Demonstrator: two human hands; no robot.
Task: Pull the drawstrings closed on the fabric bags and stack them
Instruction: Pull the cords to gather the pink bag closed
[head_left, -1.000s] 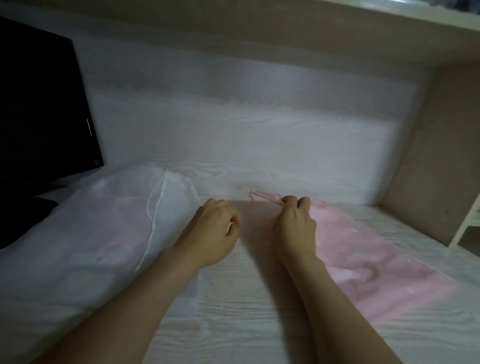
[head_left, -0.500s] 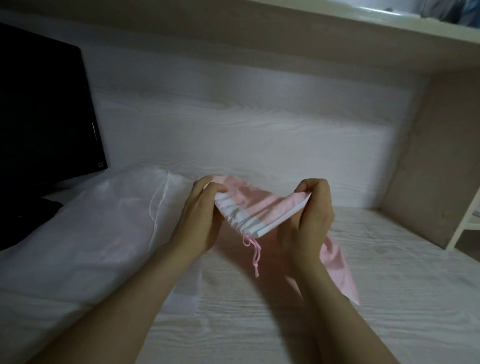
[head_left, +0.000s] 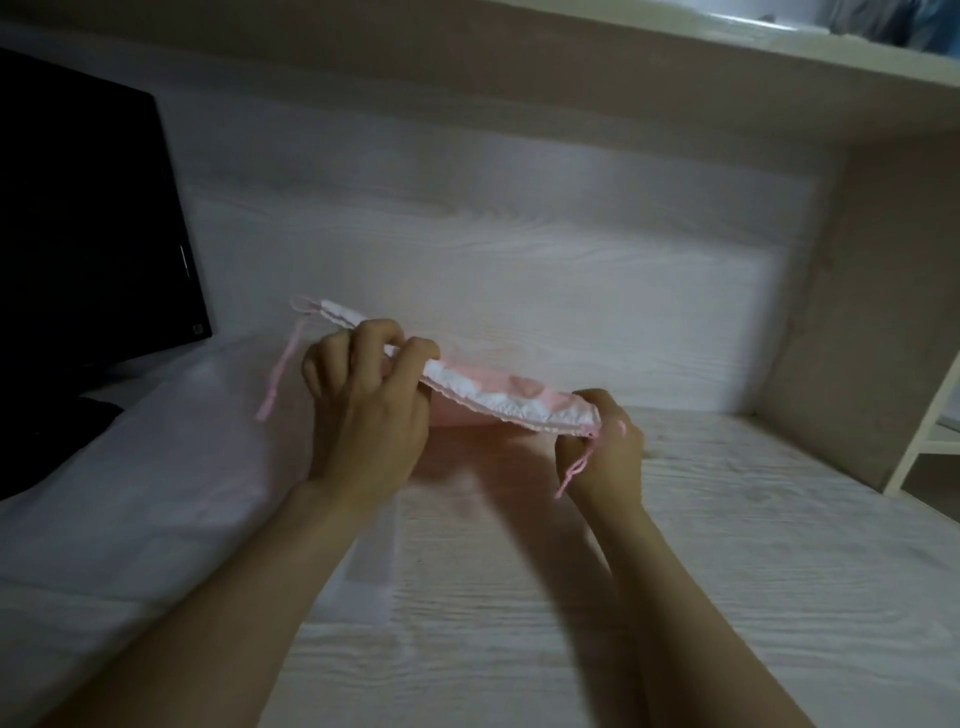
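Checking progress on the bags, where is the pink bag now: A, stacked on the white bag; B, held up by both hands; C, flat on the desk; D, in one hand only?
B: the left hand and right hand each grip the hem of the pink bag above the desk.

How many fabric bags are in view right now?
2. The pink bag is held above the desk, gripped by the left hand and pinched by the right hand. The white bag lies on the desk at left; its heap may hide more.
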